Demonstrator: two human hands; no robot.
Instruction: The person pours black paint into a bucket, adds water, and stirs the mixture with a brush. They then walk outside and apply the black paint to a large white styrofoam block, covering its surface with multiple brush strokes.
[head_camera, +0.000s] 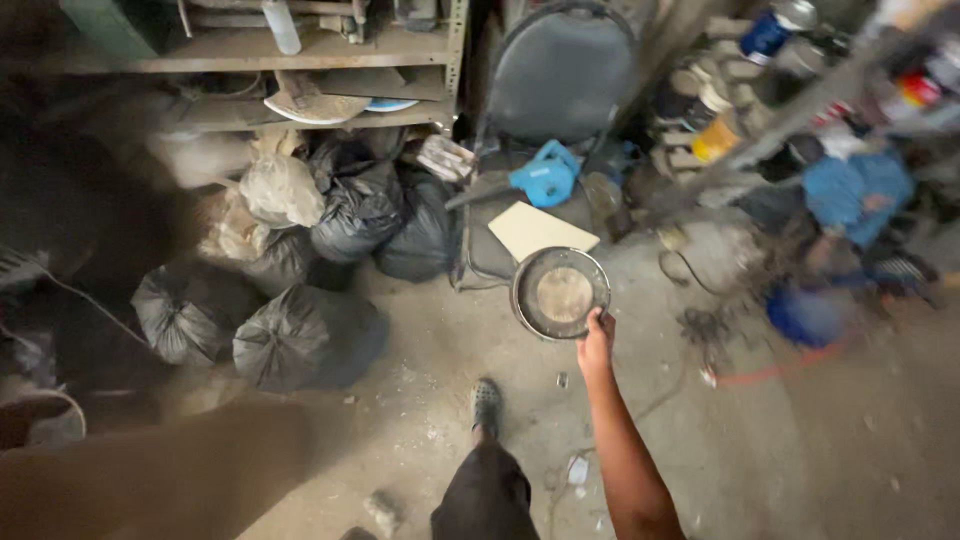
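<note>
My right hand (596, 338) grips the near rim of a round metal pan (560, 293), a shallow dark dish with a dusty pale bottom, held out over the concrete floor. My arm stretches forward from the bottom middle of the view. A large blurred brown shape (170, 470) fills the lower left, close to the camera; I cannot tell whether it is my left arm. My leg and shoe (486, 405) stand on the floor below the pan.
Several tied black rubbish bags (300, 335) lie left of centre under metal shelves (300, 50). A dark chair (560, 75) holds a blue power tool (545, 178) and a pale board (540, 230). Cluttered tins, rags and cables fill the right side.
</note>
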